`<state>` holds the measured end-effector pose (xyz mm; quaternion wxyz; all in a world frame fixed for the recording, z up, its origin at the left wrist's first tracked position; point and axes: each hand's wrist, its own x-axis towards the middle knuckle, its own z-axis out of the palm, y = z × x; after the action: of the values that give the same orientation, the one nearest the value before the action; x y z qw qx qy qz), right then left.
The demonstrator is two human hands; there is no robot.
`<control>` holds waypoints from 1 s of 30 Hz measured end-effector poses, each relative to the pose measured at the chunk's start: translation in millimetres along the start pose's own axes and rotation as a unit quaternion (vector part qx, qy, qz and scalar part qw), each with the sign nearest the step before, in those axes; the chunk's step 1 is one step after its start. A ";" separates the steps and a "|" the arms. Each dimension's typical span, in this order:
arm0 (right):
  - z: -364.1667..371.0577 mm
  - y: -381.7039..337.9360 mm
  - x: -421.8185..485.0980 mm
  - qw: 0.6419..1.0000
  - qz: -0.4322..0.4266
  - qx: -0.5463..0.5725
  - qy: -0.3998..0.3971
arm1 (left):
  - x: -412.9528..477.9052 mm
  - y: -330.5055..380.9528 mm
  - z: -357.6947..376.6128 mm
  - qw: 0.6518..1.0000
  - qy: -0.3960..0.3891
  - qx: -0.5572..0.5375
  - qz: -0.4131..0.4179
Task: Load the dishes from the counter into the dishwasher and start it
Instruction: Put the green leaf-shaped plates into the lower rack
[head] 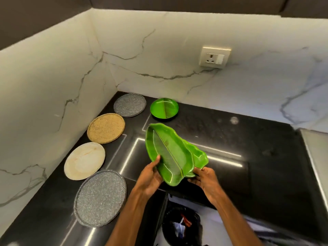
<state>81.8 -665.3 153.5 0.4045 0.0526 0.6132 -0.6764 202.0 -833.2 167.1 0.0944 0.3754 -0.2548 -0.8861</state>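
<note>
Two green leaf-shaped plates are lifted above the black counter [230,139]. My left hand [150,178] grips the near edge of the upper leaf plate [168,153], thumb on its inner face. My right hand [204,178] pinches the near end of the lower leaf plate [197,151], which shows from under the upper one. On the counter lie a round green plate [164,108], two grey speckled plates [130,104] [100,196], a tan woven plate [106,128] and a cream plate [84,160]. The dishwasher is not in view.
Marble walls close the corner behind and to the left. A wall socket [214,57] sits above the counter. Below the counter's near edge stands a black bin [182,226] with rubbish inside. A steel edge [314,151] borders the counter at the right.
</note>
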 end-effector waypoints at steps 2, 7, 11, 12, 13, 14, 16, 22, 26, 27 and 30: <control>-13.0 -0.1 -29.7 1.000 -0.010 0.006 0.014 | -10.6 -10.5 15.5 0.999 -0.022 0.025 -0.011; -57.4 7.2 -104.8 0.997 -0.044 0.001 0.063 | -39.0 -54.2 37.1 0.993 -0.056 0.097 -0.033; -98.9 23.0 -156.6 0.982 -0.082 -0.068 0.157 | -66.1 -101.8 54.7 0.981 -0.088 0.165 -0.045; -113.5 30.1 -165.1 0.971 -0.107 -0.098 0.192 | -71.5 -113.9 59.7 0.979 -0.095 0.175 -0.047; -128.1 38.3 -173.8 0.952 -0.134 -0.150 0.229 | -75.7 -125.6 64.5 0.977 -0.098 0.184 -0.049; -139.9 45.8 -182.4 0.926 -0.164 -0.207 0.270 | -78.7 -135.2 68.5 0.975 -0.102 0.192 -0.053; -169.0 61.8 -198.7 0.856 -0.248 -0.312 0.328 | -87.0 -158.1 80.4 0.968 -0.111 0.214 -0.065; -248.5 88.5 -247.1 0.763 -0.319 -0.509 0.239 | -112.7 -230.1 115.5 0.946 -0.140 0.275 -0.102; -301.9 111.2 -291.9 0.759 -0.310 -0.530 0.214 | -131.1 -290.8 143.6 0.930 -0.142 0.313 -0.129; -317.0 117.6 -306.2 0.758 -0.308 -0.533 0.217 | -136.5 -310.6 150.3 0.926 -0.141 0.321 -0.138; -357.7 140.3 -339.0 0.723 -0.337 -0.544 0.260 | -155.4 -369.7 164.1 0.915 -0.130 0.339 -0.175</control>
<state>241.8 -178.5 148.7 -0.0661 -0.2132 0.9341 -0.2788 202.6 -399.9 166.4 -0.2290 0.3051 -0.4798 -0.7901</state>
